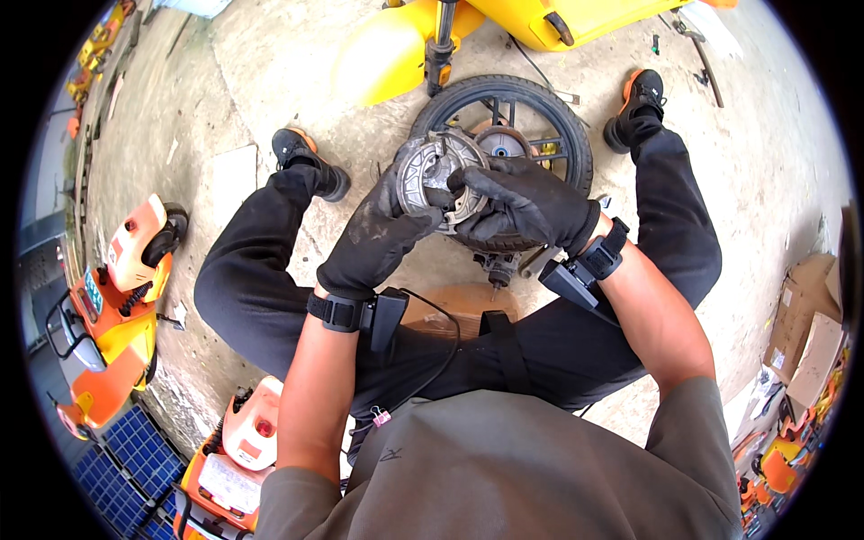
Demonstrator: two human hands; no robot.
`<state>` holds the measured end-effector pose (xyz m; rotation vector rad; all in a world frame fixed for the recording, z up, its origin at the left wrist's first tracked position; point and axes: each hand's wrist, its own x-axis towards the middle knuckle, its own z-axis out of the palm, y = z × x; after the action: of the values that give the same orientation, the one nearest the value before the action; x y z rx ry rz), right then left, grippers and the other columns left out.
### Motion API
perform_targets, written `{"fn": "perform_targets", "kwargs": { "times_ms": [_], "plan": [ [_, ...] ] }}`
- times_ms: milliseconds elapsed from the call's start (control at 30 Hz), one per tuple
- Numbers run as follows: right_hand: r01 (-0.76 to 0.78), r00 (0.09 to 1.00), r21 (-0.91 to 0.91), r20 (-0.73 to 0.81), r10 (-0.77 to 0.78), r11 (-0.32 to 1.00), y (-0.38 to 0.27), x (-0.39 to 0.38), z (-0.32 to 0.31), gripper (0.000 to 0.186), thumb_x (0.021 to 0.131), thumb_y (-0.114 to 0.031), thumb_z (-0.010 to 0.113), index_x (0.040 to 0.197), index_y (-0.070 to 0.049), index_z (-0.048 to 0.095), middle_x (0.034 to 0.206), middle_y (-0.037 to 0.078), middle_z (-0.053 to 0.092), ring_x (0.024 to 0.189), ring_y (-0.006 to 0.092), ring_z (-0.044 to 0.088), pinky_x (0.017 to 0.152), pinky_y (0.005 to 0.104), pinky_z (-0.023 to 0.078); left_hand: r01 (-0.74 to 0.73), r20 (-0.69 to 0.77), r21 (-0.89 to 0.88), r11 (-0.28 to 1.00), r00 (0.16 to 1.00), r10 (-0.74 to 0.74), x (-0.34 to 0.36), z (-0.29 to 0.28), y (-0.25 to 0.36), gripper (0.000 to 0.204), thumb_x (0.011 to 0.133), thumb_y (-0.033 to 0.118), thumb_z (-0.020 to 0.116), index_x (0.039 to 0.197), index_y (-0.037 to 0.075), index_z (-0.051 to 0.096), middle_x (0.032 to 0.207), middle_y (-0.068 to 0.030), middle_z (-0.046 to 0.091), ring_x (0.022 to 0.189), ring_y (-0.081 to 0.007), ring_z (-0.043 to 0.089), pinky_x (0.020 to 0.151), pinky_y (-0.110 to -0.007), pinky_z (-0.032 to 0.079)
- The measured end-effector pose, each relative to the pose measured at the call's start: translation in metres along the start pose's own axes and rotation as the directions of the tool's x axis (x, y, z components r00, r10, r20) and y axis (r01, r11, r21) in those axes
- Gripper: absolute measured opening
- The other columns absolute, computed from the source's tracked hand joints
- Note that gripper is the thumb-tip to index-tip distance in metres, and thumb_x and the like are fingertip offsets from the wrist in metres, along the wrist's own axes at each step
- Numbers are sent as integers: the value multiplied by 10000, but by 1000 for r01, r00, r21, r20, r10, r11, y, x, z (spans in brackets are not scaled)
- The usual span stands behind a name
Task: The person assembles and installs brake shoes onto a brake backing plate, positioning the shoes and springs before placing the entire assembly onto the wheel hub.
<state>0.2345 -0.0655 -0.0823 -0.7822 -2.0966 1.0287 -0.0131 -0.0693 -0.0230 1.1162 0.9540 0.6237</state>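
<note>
Between my gloved hands is a round drum brake plate with curved metal brake shoes (pixel 417 184), its inner face turned up toward me. My left hand (pixel 376 236) is closed around its left and lower edge, thumb along the near side. On the right side of it, my right hand (pixel 533 205) has its fingers curled in at the shoes; the fingertips are partly hidden. Just beyond and below lies a spoked wheel with a black tyre (pixel 580 148), flat on the floor. Its round hub (pixel 504 144) shows past my right hand.
Ahead stands a yellow vehicle (pixel 540 25) with a dark fork leg (pixel 440 54) beside the wheel. Orange-yellow scooters (pixel 121 310) and blue crates (pixel 148 459) are at the left. Cardboard boxes (pixel 801 315) sit at the right. A long-handled tool (pixel 707 67) lies far right.
</note>
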Motion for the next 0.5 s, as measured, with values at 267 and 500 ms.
{"fn": "perform_targets", "kwargs": {
  "times_ms": [267,500],
  "plan": [
    [-553,738,781,297,606,291,-34,17,-10,484,968,-356,632,1267,17,556,1041,105,664,870,195,716,732,282,599,14,32,50,999,999,-16,2,-4,2,794,865,255,742,1504,32,326,1264,-58,586,1034,-108,569,861,-258,500],
    [-539,738,790,276,615,293,-34,16,-8,463,973,-352,628,1251,14,578,1071,90,656,912,155,700,743,284,603,2,14,123,992,1000,-4,3,-7,0,754,851,271,743,1468,30,384,1216,-47,611,993,-95,576,794,-251,501]
  ]
}}
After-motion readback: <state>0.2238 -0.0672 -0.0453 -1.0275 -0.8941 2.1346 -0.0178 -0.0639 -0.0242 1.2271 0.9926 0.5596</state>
